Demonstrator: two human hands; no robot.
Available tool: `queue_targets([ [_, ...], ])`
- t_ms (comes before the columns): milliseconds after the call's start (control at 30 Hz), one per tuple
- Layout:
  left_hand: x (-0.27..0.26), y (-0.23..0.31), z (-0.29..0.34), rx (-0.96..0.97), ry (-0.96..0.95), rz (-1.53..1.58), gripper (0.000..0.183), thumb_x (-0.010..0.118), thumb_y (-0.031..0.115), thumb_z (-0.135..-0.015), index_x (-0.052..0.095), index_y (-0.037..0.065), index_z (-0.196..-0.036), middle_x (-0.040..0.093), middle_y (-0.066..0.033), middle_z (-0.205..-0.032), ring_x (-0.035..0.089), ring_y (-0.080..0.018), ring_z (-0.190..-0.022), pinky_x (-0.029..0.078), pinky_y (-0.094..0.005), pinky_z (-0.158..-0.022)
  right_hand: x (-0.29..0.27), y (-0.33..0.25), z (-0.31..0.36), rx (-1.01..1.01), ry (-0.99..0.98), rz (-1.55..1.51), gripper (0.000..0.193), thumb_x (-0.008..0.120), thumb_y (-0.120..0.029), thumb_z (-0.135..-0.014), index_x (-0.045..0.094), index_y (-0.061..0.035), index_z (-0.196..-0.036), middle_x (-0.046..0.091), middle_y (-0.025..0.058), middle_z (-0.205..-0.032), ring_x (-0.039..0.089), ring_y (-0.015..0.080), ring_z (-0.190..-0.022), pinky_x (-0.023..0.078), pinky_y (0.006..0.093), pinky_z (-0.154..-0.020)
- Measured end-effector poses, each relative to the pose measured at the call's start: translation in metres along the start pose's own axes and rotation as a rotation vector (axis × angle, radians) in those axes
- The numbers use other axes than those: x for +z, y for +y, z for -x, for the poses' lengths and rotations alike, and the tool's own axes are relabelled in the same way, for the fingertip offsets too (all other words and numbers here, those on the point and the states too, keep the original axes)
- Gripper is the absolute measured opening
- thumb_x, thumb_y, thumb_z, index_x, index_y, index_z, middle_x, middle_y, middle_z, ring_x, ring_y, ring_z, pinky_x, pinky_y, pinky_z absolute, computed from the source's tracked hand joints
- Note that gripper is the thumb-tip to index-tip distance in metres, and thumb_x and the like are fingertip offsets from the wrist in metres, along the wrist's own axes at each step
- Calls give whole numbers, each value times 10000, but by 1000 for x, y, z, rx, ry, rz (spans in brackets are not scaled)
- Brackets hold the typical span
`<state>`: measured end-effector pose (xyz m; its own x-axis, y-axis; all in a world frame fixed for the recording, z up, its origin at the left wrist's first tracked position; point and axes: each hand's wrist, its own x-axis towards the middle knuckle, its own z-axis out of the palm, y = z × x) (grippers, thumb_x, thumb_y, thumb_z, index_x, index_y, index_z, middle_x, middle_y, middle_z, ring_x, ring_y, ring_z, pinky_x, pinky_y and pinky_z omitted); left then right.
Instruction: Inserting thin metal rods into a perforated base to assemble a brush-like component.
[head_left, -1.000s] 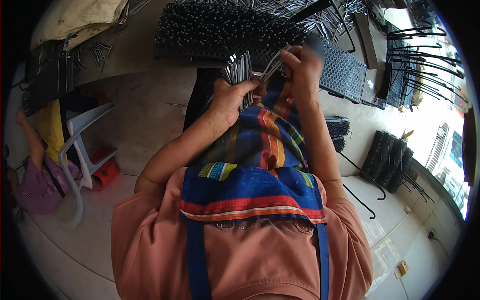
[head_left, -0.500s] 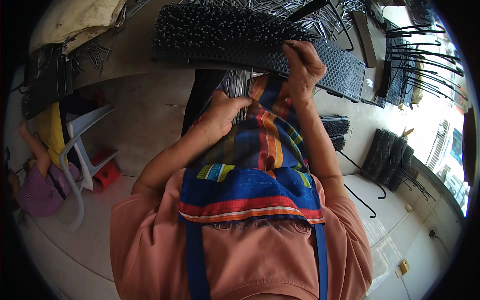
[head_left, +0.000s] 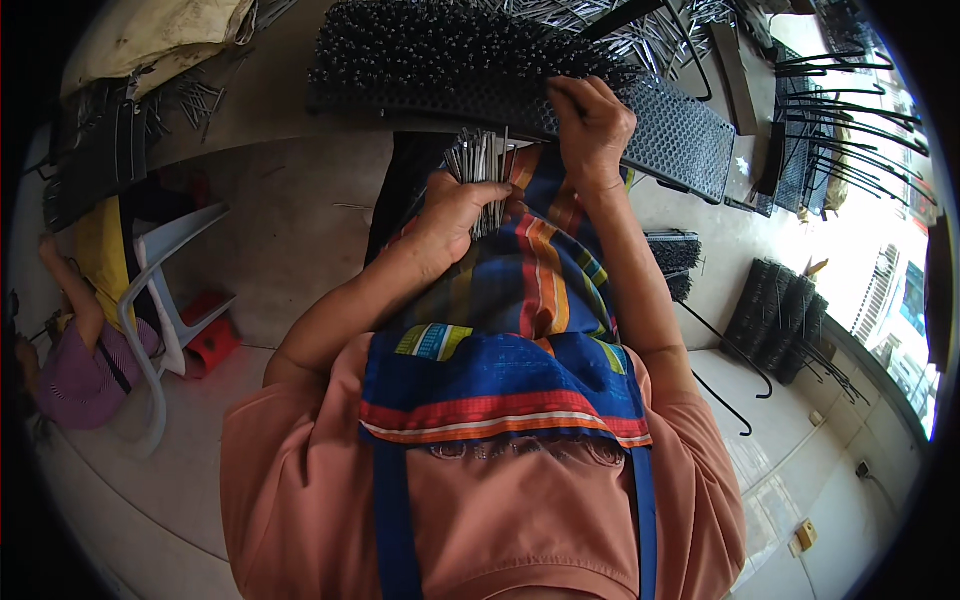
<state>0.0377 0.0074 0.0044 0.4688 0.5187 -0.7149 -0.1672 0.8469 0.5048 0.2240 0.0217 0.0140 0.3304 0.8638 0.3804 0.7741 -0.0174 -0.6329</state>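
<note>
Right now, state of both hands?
Left hand: closed around a bundle of thin metal strips.
Right hand: closed, fingers curled over the perforated black panel; can't tell if it's holding anything.

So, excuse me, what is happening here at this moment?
The person's left grip holds a bundle of thin metal strips over the striped apron. The right grip, curled, is over a black perforated panel; whether it holds a strip, I cannot tell. Dark spikes crowd much of the panel, while its right end shows bare holes.
</note>
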Motion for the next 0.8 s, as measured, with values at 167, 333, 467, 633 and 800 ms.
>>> queue_targets([
  [167,2,8,-3,-16,-31,88,230,648,-100,-767,669,-42,-989,705,-145,-856,706,-241,-707,595,-332,-634,-20,-22,9,324,-197,-207,115,734,-62,-772,711,18,-850,653,42,-704,595,75,-639,466,237,-595],
  [333,12,4,-1,28,-66,40,210,647,-106,-771,666,-38,-969,701,-135,-866,701,-232,-690,603,-334,-626,-13,-13,38,645,-546,-554,98,715,-70,-795,690,23,-806,625,5,-662,542,53,-606,418,212,-558],
  [467,5,-1,-1,120,-7,56,182,634,-56,-817,657,-45,-997,705,-141,-851,704,-229,-714,589,-338,-637,-22,-9,37,882,-448,-746,74,696,-59,-834,689,11,-810,626,-6,-676,490,29,-577,367,195,-523],
  [633,-13,-15,3,42,-4,-120,170,616,-45,-828,657,-43,-993,704,-140,-859,694,-220,-705,572,-327,-627,-31,13,15,289,281,-582,27,700,11,-824,683,-3,-808,631,-12,-726,496,31,-604,381,185,-540],
  [800,-13,-19,15,97,-161,-171,159,612,-34,-833,656,-37,-986,706,-140,-860,693,-215,-719,564,-319,-637,-20,14,7,115,226,-438,75,715,83,-759,671,30,-789,648,28,-815,580,67,-721,459,201,-649],
])
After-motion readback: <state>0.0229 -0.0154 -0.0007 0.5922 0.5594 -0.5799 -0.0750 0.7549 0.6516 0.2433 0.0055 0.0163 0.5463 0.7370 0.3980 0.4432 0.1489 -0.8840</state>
